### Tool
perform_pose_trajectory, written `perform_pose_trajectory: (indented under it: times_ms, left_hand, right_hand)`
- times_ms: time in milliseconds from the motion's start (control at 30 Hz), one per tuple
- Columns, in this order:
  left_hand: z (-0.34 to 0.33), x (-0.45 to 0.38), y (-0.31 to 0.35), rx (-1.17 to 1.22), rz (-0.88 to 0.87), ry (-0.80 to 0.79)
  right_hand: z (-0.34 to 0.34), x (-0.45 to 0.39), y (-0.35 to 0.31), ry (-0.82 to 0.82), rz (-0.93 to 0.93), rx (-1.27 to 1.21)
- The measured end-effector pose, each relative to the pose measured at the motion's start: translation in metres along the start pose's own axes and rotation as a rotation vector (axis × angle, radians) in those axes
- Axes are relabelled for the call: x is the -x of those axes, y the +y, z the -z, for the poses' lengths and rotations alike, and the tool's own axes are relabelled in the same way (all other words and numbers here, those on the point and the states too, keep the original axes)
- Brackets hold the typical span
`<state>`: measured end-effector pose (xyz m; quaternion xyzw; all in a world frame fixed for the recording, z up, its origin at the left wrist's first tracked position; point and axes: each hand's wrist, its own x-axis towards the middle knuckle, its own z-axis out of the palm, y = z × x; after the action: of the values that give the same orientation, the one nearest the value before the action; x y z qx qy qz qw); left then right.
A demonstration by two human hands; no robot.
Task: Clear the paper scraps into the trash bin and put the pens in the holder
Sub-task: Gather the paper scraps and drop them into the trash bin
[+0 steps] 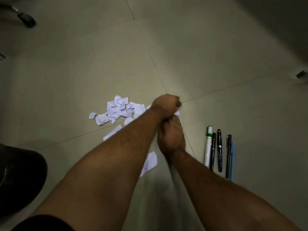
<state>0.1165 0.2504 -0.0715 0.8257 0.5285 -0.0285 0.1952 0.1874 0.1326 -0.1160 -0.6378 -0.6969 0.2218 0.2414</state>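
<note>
Left hand (165, 104): fist closed on paper scrap (177, 113). Right hand (171, 137): grip can't tell, touching left. Scrap pile (116, 110) on floor (216, 55), left of hands. Pens (219, 150) in row, right.

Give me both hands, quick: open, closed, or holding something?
Left hand: closed in a fist; white paper scraps peek out beneath it.
Right hand: fingers curled up against the left fist, around the same scraps; its exact grip is hidden.
</note>
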Motion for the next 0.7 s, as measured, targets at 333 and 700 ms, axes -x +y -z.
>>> perform_pose_trajectory:
  times_ms: [333, 700]
  left_hand:
    - [-0.008, 0.066, -0.040, 0.006, 0.118, 0.140]
    - [-0.017, 0.117, -0.046, 0.014, 0.185, 0.153]
  right_hand:
    - [-0.003, 0.001, 0.000, -0.010, 0.052, 0.120]
    - [-0.005, 0.002, -0.002, 0.022, 0.080, 0.147]
